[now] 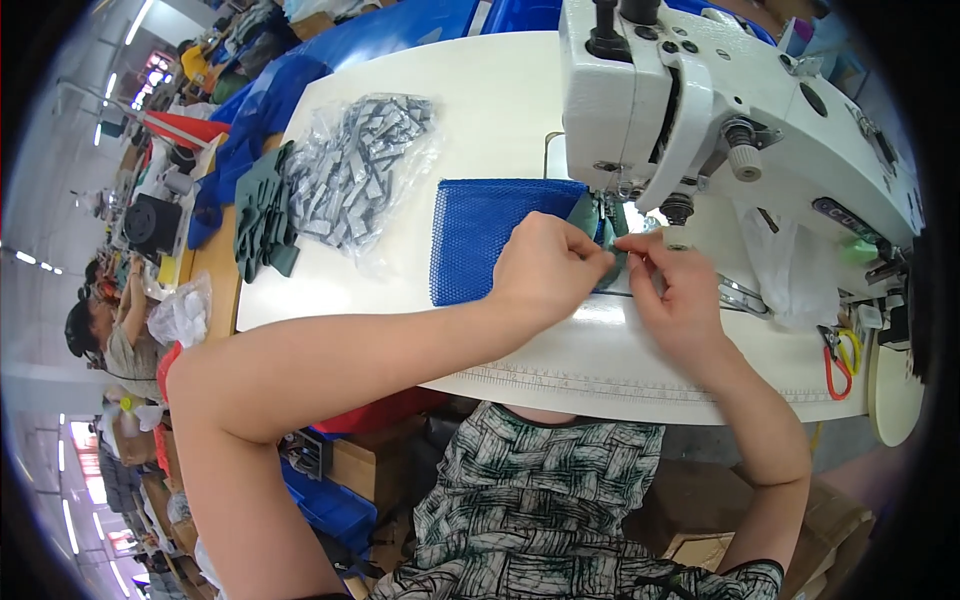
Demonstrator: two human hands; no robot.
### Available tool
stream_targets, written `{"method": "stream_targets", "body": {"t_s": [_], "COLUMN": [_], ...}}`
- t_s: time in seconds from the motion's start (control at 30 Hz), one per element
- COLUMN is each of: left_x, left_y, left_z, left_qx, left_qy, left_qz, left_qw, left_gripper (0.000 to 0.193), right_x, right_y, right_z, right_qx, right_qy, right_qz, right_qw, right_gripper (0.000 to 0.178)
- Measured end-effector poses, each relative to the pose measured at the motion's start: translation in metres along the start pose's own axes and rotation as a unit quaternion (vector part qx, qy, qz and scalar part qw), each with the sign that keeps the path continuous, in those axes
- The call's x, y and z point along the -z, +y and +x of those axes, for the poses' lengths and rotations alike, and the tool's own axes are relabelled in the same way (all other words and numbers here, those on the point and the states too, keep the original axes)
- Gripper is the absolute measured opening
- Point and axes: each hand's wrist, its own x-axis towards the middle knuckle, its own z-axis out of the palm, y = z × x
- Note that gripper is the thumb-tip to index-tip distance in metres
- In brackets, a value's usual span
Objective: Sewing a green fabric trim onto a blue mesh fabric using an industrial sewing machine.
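Note:
A white sewing machine [620,120] stands over the work. Beside its needle area, blue mesh fabric [475,225] lies flat on the white table. Dark green fabric [585,215] sits by the presser foot, on the mesh's right edge. My left hand [548,268] is closed in a pinch, its wrist over the mesh and its fingertips just in front of the foot. Close by on the right, my right hand [678,290] pinches with thumb and forefinger. A bit of green shows between the two hands. What exactly each pinch holds is too small to tell.
A clear plastic bag of small grey pieces [355,175] lies on the left, beside stacked dark green fabric pieces [263,215]. Red-handled scissors [836,365] and a crumpled white bag [785,265] are on the right. A printed ruler [600,385] runs along the front edge.

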Motion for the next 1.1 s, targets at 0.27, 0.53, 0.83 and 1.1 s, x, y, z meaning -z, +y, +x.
{"method": "stream_targets", "body": {"t_s": [0.27, 0.53, 0.83, 1.1], "left_x": [-0.001, 0.009, 0.032, 0.018], "left_y": [0.0, -0.001, -0.002, -0.043], "left_z": [-0.008, -0.003, -0.001, 0.021], "left_qx": [0.08, 0.07, -0.426, -0.455], "left_qy": [-0.072, -0.147, 0.018, 0.012], "left_qz": [-0.139, -0.101, 0.287, 0.234], "left_qw": [0.984, 0.982, 0.858, 0.859], "left_gripper": [0.02, 0.019, 0.016, 0.018], "right_x": [0.0, -0.007, 0.004, 0.007], "right_y": [0.01, 0.007, 0.005, 0.009], "right_z": [-0.002, 0.0, -0.008, 0.0], "right_qx": [0.17, 0.168, 0.212, 0.183], "right_qy": [0.078, -0.007, -0.018, 0.019], "right_qz": [-0.162, -0.263, -0.269, -0.205], "right_qw": [0.969, 0.95, 0.939, 0.961], "right_gripper": [0.027, 0.055, 0.05, 0.045]}}
